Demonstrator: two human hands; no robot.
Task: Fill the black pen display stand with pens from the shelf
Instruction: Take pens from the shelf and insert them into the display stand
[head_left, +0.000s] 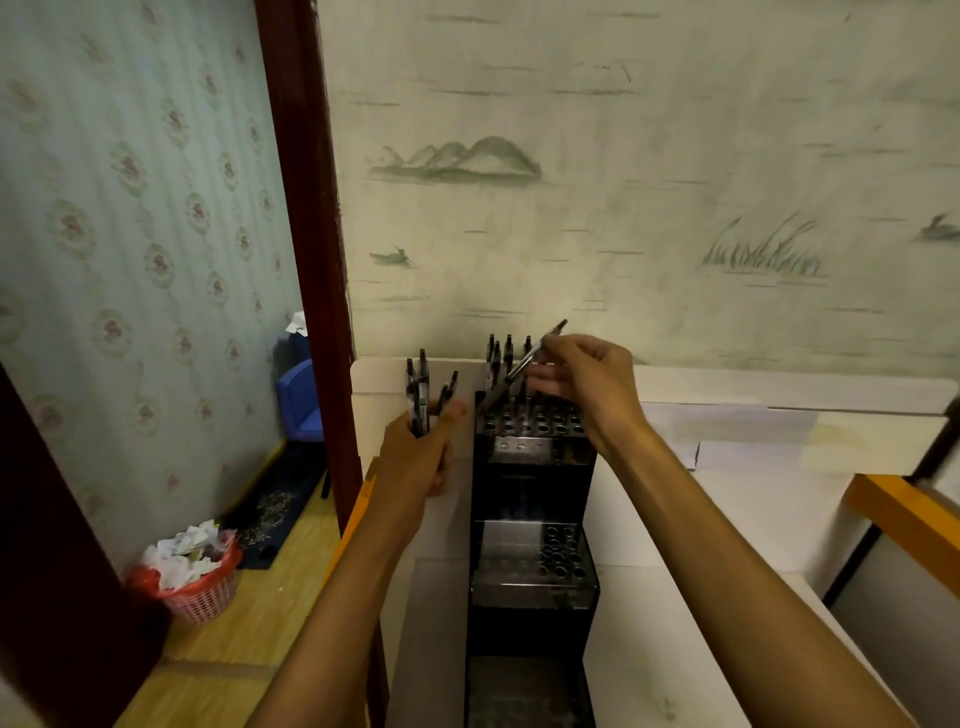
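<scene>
Right hand (582, 384), at about 12 o'clock over the stand (532, 519), is seen pinching one pen (530, 364) between thumb and fingertips; the pen is held slanted, its lower end aimed down toward the top tier's holes at 7 o'clock of the hand, presumably so that it can be slid into a free hole. Left hand (421, 452), at 9 o'clock of the stand's top tier, is curled round a bunch of pens (421, 395) held upright, their ends sticking up above the fist; the bunch is judged to be kept close as a ready supply, so that single pens can be taken off it by the other hand. The stand is set on a white shelf (727, 467) against the wall, its tiers stepping down toward the viewer. A few pens are already standing in the back rows of the top tier (535, 423), while its front holes and those of the middle tier (558, 556) appear unfilled, so the task is judged to be at an early stage. A pink bin (202, 587) of paper is seen on the floor at 8 o'clock.
</scene>
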